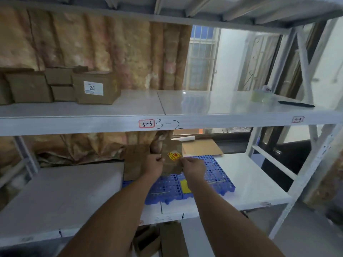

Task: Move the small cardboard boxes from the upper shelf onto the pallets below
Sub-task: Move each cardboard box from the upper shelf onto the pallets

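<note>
Head view: both hands reach under the upper shelf point(167, 101) and hold one small cardboard box point(171, 164) between them. The box is upright, with a yellow and red sticker point(174, 155) on its near face. The left hand point(154, 165) grips the box's left edge with its fingers point(160, 158) curled round it. The right hand point(193, 166) pinches the right edge just beside the sticker. The box is over the back part of the blue plastic pallets point(215, 175), which lie on the lower shelf point(250, 184); whether its bottom touches them cannot be told.

A second brown box point(136, 160) stands just to the left of the held one, at the pallets' left end. A yellow tag point(185, 186) lies on the pallets, and a flat cardboard sheet point(202, 147) lies behind them.

At the upper shelf's left end sits a cluster of cardboard boxes point(29, 88). The rightmost one point(95, 88) has a white label reading 30. Far to the right on that shelf are a roll of tape point(260, 96) and a black pen point(297, 104). The shelf's front beam is marked 3-3 and 3-2.
</note>
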`<action>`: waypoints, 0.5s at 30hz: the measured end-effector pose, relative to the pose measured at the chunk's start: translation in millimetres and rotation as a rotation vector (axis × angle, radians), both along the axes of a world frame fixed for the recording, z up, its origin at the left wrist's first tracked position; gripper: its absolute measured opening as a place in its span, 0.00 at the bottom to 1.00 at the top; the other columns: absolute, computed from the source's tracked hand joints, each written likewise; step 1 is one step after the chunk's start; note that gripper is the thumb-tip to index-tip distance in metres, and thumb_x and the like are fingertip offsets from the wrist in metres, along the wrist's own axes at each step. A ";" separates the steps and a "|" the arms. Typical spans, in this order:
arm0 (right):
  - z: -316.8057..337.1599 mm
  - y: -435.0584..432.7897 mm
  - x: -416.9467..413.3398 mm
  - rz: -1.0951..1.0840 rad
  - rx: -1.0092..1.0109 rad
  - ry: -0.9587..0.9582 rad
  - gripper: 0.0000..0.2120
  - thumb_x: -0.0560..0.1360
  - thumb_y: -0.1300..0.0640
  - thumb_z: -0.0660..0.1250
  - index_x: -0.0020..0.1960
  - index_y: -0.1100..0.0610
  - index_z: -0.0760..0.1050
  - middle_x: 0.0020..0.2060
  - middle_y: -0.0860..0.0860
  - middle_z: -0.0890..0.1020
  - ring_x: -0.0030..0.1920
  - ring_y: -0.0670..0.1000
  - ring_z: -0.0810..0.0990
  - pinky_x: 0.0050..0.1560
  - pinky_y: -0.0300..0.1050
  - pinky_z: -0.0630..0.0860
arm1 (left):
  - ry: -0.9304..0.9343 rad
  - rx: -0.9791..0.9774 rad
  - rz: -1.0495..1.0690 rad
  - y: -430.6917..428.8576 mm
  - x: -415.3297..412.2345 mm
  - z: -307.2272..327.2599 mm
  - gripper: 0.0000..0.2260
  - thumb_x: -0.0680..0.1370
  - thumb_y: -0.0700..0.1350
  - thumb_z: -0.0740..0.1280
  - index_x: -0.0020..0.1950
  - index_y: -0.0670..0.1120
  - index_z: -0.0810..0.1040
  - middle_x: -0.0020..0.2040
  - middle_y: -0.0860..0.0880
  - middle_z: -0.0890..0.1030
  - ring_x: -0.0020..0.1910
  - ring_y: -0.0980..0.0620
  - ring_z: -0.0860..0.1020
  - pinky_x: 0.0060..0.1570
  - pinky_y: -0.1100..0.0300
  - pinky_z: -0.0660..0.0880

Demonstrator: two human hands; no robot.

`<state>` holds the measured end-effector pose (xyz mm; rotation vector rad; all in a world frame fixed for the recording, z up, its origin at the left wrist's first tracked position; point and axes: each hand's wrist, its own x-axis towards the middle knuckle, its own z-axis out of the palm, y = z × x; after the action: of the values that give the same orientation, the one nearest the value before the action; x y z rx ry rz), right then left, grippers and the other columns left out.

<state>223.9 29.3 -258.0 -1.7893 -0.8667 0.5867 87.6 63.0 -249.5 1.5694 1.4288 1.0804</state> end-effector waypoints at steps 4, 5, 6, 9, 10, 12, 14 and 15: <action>-2.2 42.3 -0.1 0.024 -0.024 -0.025 0.13 0.76 0.48 0.70 0.54 0.54 0.86 0.47 0.57 0.87 0.49 0.57 0.84 0.51 0.48 0.79 | 0.062 -0.020 -0.004 50.5 2.2 -21.0 0.11 0.80 0.39 0.66 0.37 0.40 0.80 0.37 0.39 0.77 0.39 0.44 0.75 0.37 0.58 0.63; -0.7 51.5 -1.2 0.041 -0.023 -0.037 0.13 0.76 0.48 0.70 0.54 0.55 0.86 0.47 0.58 0.87 0.49 0.58 0.84 0.50 0.47 0.79 | 0.081 -0.020 0.024 62.5 1.8 -28.3 0.15 0.80 0.38 0.65 0.33 0.43 0.73 0.33 0.41 0.71 0.35 0.47 0.70 0.34 0.57 0.58; -2.2 62.0 -2.0 0.056 -0.031 -0.040 0.13 0.76 0.49 0.71 0.53 0.56 0.86 0.46 0.58 0.87 0.48 0.57 0.84 0.48 0.47 0.78 | 0.106 -0.011 0.035 71.8 1.3 -33.7 0.16 0.80 0.38 0.63 0.32 0.45 0.67 0.33 0.44 0.67 0.34 0.50 0.65 0.34 0.56 0.55; -9.7 87.3 -7.4 0.073 -0.051 -0.009 0.08 0.73 0.54 0.74 0.48 0.58 0.87 0.41 0.58 0.87 0.40 0.53 0.83 0.43 0.47 0.79 | 0.160 0.025 0.032 100.2 3.5 -57.4 0.12 0.81 0.37 0.61 0.40 0.51 0.72 0.43 0.41 0.72 0.41 0.48 0.68 0.40 0.55 0.62; -14.7 96.6 -7.2 0.071 -0.057 -0.012 0.07 0.72 0.55 0.74 0.45 0.57 0.88 0.38 0.57 0.86 0.39 0.53 0.83 0.44 0.48 0.81 | 0.175 0.038 0.009 109.5 5.6 -65.8 0.10 0.81 0.36 0.60 0.49 0.48 0.79 0.50 0.38 0.76 0.46 0.45 0.72 0.44 0.53 0.67; -25.6 115.2 -4.6 0.091 -0.094 -0.050 0.07 0.74 0.53 0.73 0.44 0.55 0.88 0.37 0.55 0.86 0.41 0.54 0.84 0.45 0.48 0.81 | 0.221 0.025 -0.018 126.3 10.3 -80.0 0.13 0.83 0.40 0.60 0.66 0.48 0.77 0.63 0.41 0.75 0.55 0.44 0.75 0.52 0.49 0.73; -39.1 134.5 -2.4 0.109 -0.112 -0.067 0.10 0.76 0.50 0.71 0.47 0.54 0.88 0.41 0.55 0.87 0.45 0.55 0.85 0.46 0.48 0.80 | 0.264 0.003 0.017 151.4 14.3 -108.4 0.09 0.81 0.54 0.60 0.59 0.59 0.75 0.55 0.43 0.79 0.48 0.43 0.78 0.48 0.41 0.78; -44.2 143.1 -1.2 0.126 -0.128 -0.081 0.10 0.77 0.49 0.70 0.48 0.53 0.88 0.43 0.55 0.87 0.46 0.55 0.85 0.47 0.48 0.80 | 0.242 -0.010 0.055 171.7 17.2 -131.8 0.12 0.78 0.60 0.58 0.58 0.60 0.73 0.50 0.43 0.80 0.44 0.42 0.79 0.46 0.38 0.80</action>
<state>222.8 172.3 -302.2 -1.8937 -1.0233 0.6671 104.9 234.7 -381.3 1.7083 1.6424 0.9371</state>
